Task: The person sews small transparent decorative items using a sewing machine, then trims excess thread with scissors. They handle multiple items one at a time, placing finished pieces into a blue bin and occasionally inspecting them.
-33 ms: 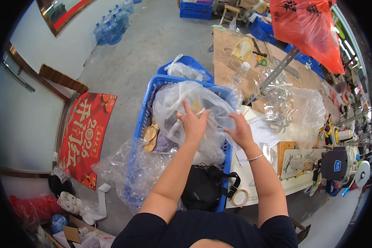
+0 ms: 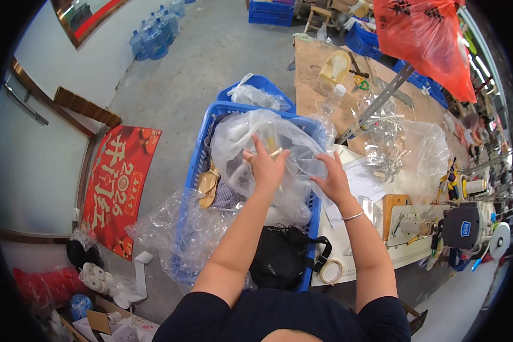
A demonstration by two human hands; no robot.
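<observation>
A large clear plastic bag (image 2: 228,137) lies bunched over the top of a blue plastic basket (image 2: 194,166). My left hand (image 2: 267,168) rests on the bag with its fingers spread. Something yellowish shows faintly through the film beyond it, too blurred to name. At the bag's right edge is my right hand (image 2: 333,181), thumb and fingers apart, touching or close to the film. Below the bag, the basket also holds a tan item (image 2: 207,188), a dark checked cloth (image 2: 227,196) and a black bag (image 2: 276,262) with a strap.
Loose clear film (image 2: 159,228) spills over the basket's left side. On the right, a worktable carries a tape roll (image 2: 330,272), a sewing machine (image 2: 461,225) and a clear bottle (image 2: 332,100). A metal post (image 2: 379,102) rises there beside a hanging red bag (image 2: 424,43).
Both hands stay almost in place. The film between them has shifted slightly and looks a little more spread.
</observation>
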